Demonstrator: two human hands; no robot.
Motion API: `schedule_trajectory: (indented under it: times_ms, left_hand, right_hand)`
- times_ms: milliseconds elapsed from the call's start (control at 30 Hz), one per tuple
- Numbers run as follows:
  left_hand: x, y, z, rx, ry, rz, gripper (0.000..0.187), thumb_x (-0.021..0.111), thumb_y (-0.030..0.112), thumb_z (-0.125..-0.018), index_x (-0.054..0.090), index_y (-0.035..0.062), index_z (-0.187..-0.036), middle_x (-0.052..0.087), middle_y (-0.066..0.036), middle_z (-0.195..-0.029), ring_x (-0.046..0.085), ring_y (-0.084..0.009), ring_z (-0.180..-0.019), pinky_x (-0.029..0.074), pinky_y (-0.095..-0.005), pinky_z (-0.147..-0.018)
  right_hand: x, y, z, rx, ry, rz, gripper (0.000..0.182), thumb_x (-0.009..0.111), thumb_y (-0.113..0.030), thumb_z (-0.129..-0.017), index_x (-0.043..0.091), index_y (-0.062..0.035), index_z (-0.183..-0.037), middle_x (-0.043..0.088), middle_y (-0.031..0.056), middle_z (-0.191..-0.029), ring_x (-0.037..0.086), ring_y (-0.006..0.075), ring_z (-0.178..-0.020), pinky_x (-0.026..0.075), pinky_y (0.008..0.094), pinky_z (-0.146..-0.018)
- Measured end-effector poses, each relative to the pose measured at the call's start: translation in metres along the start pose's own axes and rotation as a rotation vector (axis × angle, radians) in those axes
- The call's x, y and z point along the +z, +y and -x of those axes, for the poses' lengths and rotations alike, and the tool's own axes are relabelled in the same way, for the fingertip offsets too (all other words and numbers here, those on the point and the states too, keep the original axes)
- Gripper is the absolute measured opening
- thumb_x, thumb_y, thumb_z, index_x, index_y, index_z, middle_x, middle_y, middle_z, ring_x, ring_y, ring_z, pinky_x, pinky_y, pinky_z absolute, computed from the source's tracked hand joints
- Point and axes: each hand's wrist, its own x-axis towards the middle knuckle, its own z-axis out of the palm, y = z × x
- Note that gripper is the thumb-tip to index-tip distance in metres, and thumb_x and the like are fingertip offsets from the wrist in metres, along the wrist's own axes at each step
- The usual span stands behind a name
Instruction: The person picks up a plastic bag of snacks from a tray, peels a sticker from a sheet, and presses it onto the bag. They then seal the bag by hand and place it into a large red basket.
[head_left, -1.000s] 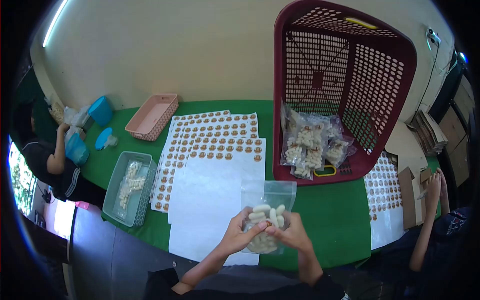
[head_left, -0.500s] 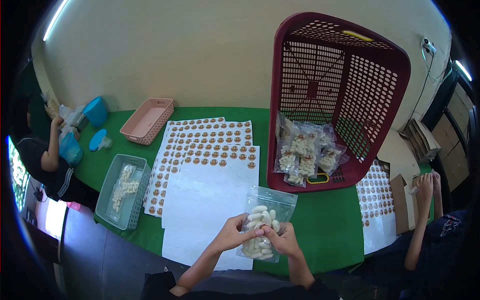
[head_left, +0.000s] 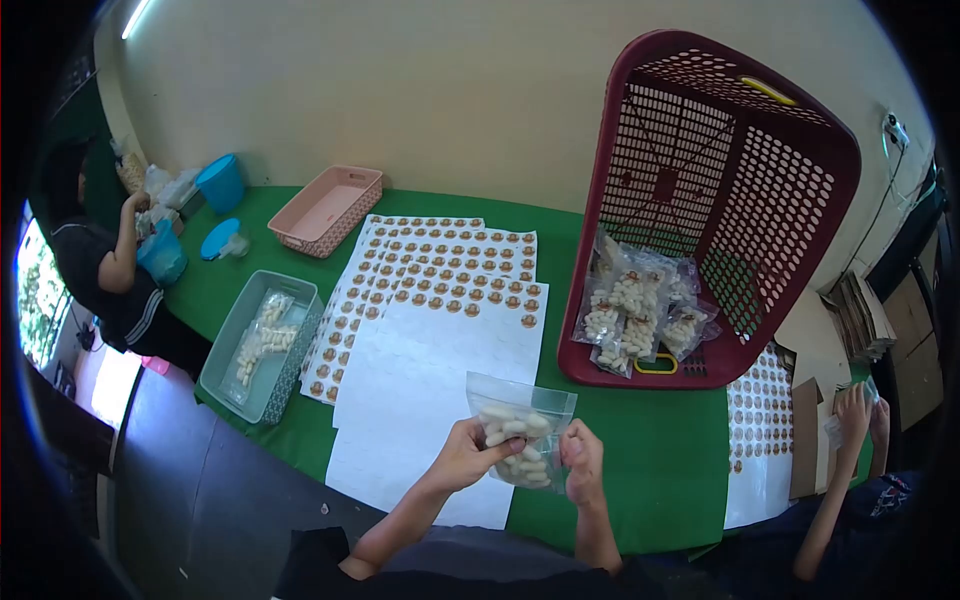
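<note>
A clear zip bag (head_left: pixel 525 425) filled with white oval pieces is held up over the front of the table. My left hand (head_left: pixel 468 455) grips its left side, the thumb lying across the front of the bag. At the bag's right edge is my right hand (head_left: pixel 582 462), its fingers curled in against the plastic; whether they pinch it is hard to make out. Beneath and behind the bag lie sheets of round stickers (head_left: pixel 430 355), the front one mostly bare white with rows of stickers left at its top.
A tilted maroon basket (head_left: pixel 590 240) holds several filled bags (head_left: pixel 635 305). On the left are a green tray (head_left: pixel 213 375) with filled bags, a pink tray (head_left: pixel 325 205) and a blue bucket (head_left: pixel 222 185). One person (head_left: pixel 115 260) stands far left; another person's hands (head_left: pixel 855 410) are at right.
My right hand has moved from the bag's front to its right edge. The left thumb still presses the front. The whole view has shifted, so the table things appear farther right.
</note>
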Motion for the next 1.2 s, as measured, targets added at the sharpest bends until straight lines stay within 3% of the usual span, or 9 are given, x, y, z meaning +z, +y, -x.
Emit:
schedule_trajectory:
  times_ms: [100, 300, 400, 467, 567, 667, 767, 1133, 1200]
  left_hand:
    - [-0.001, -0.001, 0.004, 0.120, 0.044, -0.137, 0.023, 0.066, 0.005, -0.066, 0.058, -0.0017, -0.087, 0.060, -0.005, -0.078, 0.056, -0.0100, -0.071, 0.046, -0.0239, -0.066]
    - [0.003, -0.002, 0.003, 0.036, 0.032, -0.126, 0.020, 0.066, 0.005, -0.067, 0.060, -0.0012, -0.085, 0.060, -0.006, -0.078, 0.056, -0.0095, -0.071, 0.046, -0.0230, -0.063]
    - [0.006, 0.001, 0.006, 0.006, -0.006, -0.174, 0.021, 0.066, 0.006, -0.066, 0.059, -0.0006, -0.084, 0.060, -0.006, -0.077, 0.056, -0.0108, -0.071, 0.045, -0.0241, -0.066]
    - [0.007, -0.002, 0.005, 0.082, 0.014, -0.178, 0.035, 0.066, 0.010, -0.069, 0.051, -0.0006, -0.098, 0.058, -0.006, -0.088, 0.054, -0.0098, -0.080, 0.044, -0.0238, -0.071]
    - [0.008, -0.007, 0.005, 0.203, -0.017, 0.024, 0.046, 0.065, 0.009, -0.070, 0.040, -0.0007, -0.107, 0.053, -0.009, -0.097, 0.052, -0.0119, -0.086, 0.043, -0.0244, -0.075]
    - [0.007, -0.007, 0.003, 0.120, -0.053, 0.045, 0.049, 0.064, 0.008, -0.070, 0.036, -0.0015, -0.110, 0.051, -0.012, -0.101, 0.051, -0.0140, -0.091, 0.042, -0.0261, -0.078]
    - [0.008, -0.002, 0.005, 0.137, -0.005, -0.027, 0.047, 0.063, 0.007, -0.071, 0.037, -0.0024, -0.109, 0.051, -0.012, -0.100, 0.052, -0.0147, -0.092, 0.042, -0.0271, -0.079]
    - [0.006, 0.001, 0.003, 0.105, 0.021, -0.103, 0.048, 0.060, 0.005, -0.072, 0.036, -0.0018, -0.112, 0.051, -0.010, -0.099, 0.051, -0.0151, -0.092, 0.042, -0.0273, -0.079]
    - [0.003, 0.003, 0.002, 0.093, -0.078, -0.090, 0.050, 0.059, 0.005, -0.073, 0.032, -0.0021, -0.115, 0.049, -0.011, -0.103, 0.049, -0.0157, -0.096, 0.041, -0.0279, -0.081]
  right_hand:
    - [-0.008, 0.002, -0.001, -0.007, -0.007, -0.103, 0.035, 0.044, -0.037, -0.080, 0.038, -0.0044, -0.068, 0.038, 0.0011, -0.054, 0.036, 0.0060, -0.049, 0.029, 0.0195, -0.044]
    - [-0.007, 0.001, 0.003, 0.053, -0.003, -0.109, 0.036, 0.050, -0.037, -0.077, 0.041, -0.0019, -0.075, 0.042, 0.0023, -0.064, 0.041, 0.0078, -0.058, 0.034, 0.0194, -0.054]
    - [-0.002, -0.002, 0.003, -0.043, 0.000, -0.037, 0.037, 0.057, -0.032, -0.073, 0.047, 0.0015, -0.084, 0.046, 0.0027, -0.071, 0.045, 0.0099, -0.066, 0.037, 0.0215, -0.063]
    - [-0.006, 0.003, 0.002, -0.128, -0.203, 0.096, 0.033, 0.059, -0.021, -0.073, 0.050, 0.0030, -0.094, 0.049, 0.0023, -0.076, 0.047, 0.0111, -0.072, 0.039, 0.0243, -0.067]
    - [0.000, 0.000, 0.005, -0.004, -0.100, -0.032, 0.027, 0.056, -0.010, -0.075, 0.051, 0.0031, -0.098, 0.052, 0.0032, -0.082, 0.049, 0.0114, -0.077, 0.039, 0.0251, -0.069]
    - [-0.008, 0.007, 0.005, 0.097, -0.098, -0.189, 0.025, 0.053, -0.005, -0.077, 0.050, 0.0037, -0.101, 0.054, 0.0059, -0.089, 0.050, 0.0110, -0.083, 0.040, 0.0244, -0.073]
    - [-0.003, -0.004, 0.006, 0.215, -0.194, -0.356, 0.025, 0.055, -0.008, -0.077, 0.050, 0.0033, -0.100, 0.054, 0.0078, -0.094, 0.050, 0.0100, -0.086, 0.040, 0.0232, -0.075]
    - [0.003, -0.006, 0.005, 0.258, -0.150, -0.275, 0.028, 0.066, -0.009, -0.069, 0.053, 0.0029, -0.091, 0.056, 0.0059, -0.088, 0.050, 0.0108, -0.088, 0.040, 0.0260, -0.077]
    - [0.002, -0.006, 0.003, 0.269, -0.164, -0.284, 0.028, 0.066, -0.008, -0.068, 0.053, 0.0026, -0.091, 0.056, 0.0057, -0.088, 0.050, 0.0111, -0.088, 0.039, 0.0264, -0.078]
